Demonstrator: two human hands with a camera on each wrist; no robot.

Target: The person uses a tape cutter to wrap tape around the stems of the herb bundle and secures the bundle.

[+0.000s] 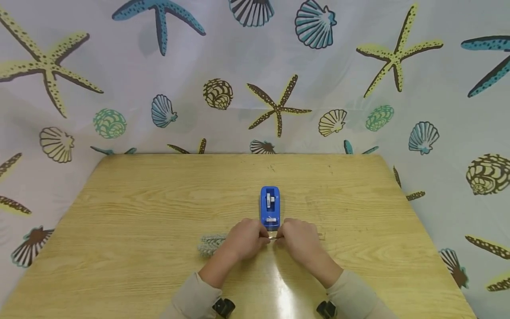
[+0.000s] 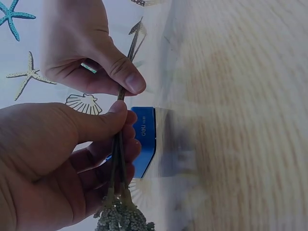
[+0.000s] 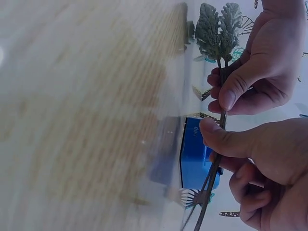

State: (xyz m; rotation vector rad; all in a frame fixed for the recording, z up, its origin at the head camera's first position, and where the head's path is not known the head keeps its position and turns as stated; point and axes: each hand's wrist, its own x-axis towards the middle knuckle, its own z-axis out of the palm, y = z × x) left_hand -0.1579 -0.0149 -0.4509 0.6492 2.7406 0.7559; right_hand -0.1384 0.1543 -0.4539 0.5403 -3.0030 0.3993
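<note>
My left hand (image 1: 245, 239) pinches a pair of artificial-looking sprigs (image 2: 120, 214) by their stems, just below the grey-green, bumpy heads. Farther along the same stems, my right hand (image 1: 299, 240) pinches them between thumb and fingers. The two thumbs sit close together, with a short shiny stretch of stem between them in the head view. Thin stem ends (image 3: 204, 204) stick out past the right hand. Right beyond both hands stands a blue tape dispenser (image 1: 264, 208), marked "deli" on its side in the wrist views.
The wooden table (image 1: 159, 199) reaches back to a white cloth (image 1: 239, 124) printed with starfish and shells, which also hangs at both sides. Dark wrist cameras (image 1: 224, 307) sit at the sleeve cuffs.
</note>
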